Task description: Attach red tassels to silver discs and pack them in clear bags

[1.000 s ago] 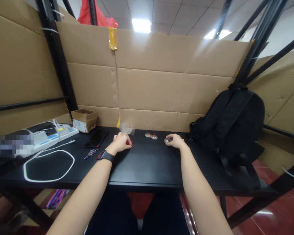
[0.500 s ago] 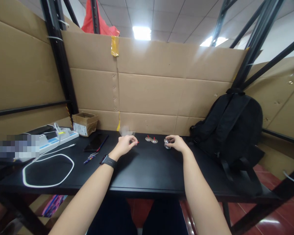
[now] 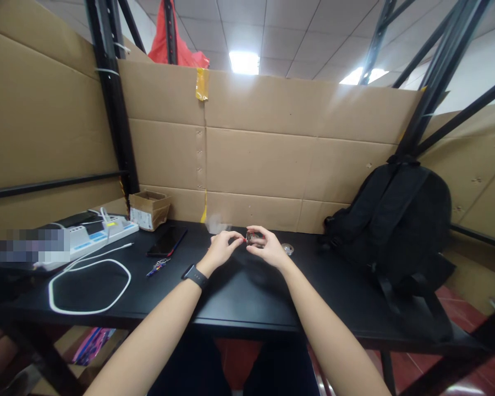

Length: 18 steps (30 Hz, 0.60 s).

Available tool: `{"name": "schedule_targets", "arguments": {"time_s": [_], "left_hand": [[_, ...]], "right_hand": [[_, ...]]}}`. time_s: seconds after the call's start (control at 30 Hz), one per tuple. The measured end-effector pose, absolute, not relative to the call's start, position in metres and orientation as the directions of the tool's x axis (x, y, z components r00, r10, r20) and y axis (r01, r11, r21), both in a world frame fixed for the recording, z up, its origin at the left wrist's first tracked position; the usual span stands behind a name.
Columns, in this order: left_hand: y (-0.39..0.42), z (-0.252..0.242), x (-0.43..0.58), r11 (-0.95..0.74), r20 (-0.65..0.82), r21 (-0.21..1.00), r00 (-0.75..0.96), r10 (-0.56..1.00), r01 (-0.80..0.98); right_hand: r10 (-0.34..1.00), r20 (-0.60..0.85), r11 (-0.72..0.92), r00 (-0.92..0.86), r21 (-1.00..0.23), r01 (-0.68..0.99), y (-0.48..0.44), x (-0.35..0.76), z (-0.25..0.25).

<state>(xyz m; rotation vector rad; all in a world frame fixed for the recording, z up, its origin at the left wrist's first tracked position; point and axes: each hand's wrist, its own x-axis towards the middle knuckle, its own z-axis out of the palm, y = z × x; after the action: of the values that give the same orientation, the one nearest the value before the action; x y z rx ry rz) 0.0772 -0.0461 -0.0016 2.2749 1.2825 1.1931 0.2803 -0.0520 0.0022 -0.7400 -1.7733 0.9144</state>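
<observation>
At the middle of the black table (image 3: 239, 297), my left hand (image 3: 220, 246), with a dark watch (image 3: 194, 276) on its wrist, pinches a small red piece (image 3: 244, 240) between thumb and fingertips. My right hand (image 3: 268, 247) is curled close beside it, its thumb and fingers closed round the edges of a small clear round disc (image 3: 249, 237). The red piece meets or nearly meets the disc's face; I cannot tell whether they touch. Just right of my right hand lies another shiny clear disc (image 3: 287, 249). What lies behind my right hand is hidden.
A phone (image 3: 167, 242) and a bunch of keys (image 3: 158, 267) lie left of my left hand. Farther left are a white cable (image 3: 51, 297), a power strip (image 3: 124, 228) and a small open cardboard box (image 3: 149, 210). Crumpled clear plastic (image 3: 218, 224) sits behind; a black backpack (image 3: 396, 214) stands right.
My right hand has moved left from the shiny discs to my left hand, bringing a clear disc. Two discs with red tips, earlier between the hands, no longer show.
</observation>
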Motion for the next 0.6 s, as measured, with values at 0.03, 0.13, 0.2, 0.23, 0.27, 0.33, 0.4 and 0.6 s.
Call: {"name": "schedule_targets", "arguments": {"time_s": [0.03,0.13,0.2,0.23,0.27,0.33,0.4,0.6], "left_hand": [[-0.046,-0.002,0.078,-0.572,0.533,0.568,0.265,0.804,0.592],[-0.0457,-0.0041,0.0802,-0.578,0.553,0.539,0.261,0.792,0.612],[-0.0455,-0.0052,0.0814,-0.576,0.56,0.523,0.256,0.788,0.628],[-0.0455,-0.0056,0.0818,-0.574,0.562,0.517,0.254,0.787,0.635],[-0.0456,-0.0057,0.0821,-0.573,0.564,0.511,0.253,0.786,0.641],[-0.0459,-0.0058,0.0823,-0.571,0.566,0.506,0.25,0.785,0.647],[-0.0462,-0.0057,0.0822,-0.568,0.569,0.507,0.244,0.785,0.648],[-0.0475,-0.0061,0.0827,-0.58,0.6,0.486,0.234,0.766,0.654]], "right_hand": [[0.804,0.485,0.535,-0.343,-0.842,0.064,-0.0519,0.2791,0.001],[0.787,0.513,0.565,-0.343,-0.823,0.065,-0.0499,0.2762,-0.002],[0.776,0.531,0.592,-0.342,-0.8,0.102,-0.0487,0.2747,-0.0033],[0.773,0.535,0.6,-0.341,-0.791,0.118,-0.0484,0.2741,-0.0038],[0.773,0.535,0.602,-0.341,-0.788,0.128,-0.0482,0.2736,-0.0043],[0.779,0.528,0.594,-0.339,-0.795,0.126,-0.0483,0.2731,-0.0049],[0.787,0.517,0.578,-0.335,-0.809,0.107,-0.0487,0.2728,-0.0052],[0.801,0.507,0.541,-0.319,-0.841,0.021,-0.0512,0.271,-0.0038]]}}
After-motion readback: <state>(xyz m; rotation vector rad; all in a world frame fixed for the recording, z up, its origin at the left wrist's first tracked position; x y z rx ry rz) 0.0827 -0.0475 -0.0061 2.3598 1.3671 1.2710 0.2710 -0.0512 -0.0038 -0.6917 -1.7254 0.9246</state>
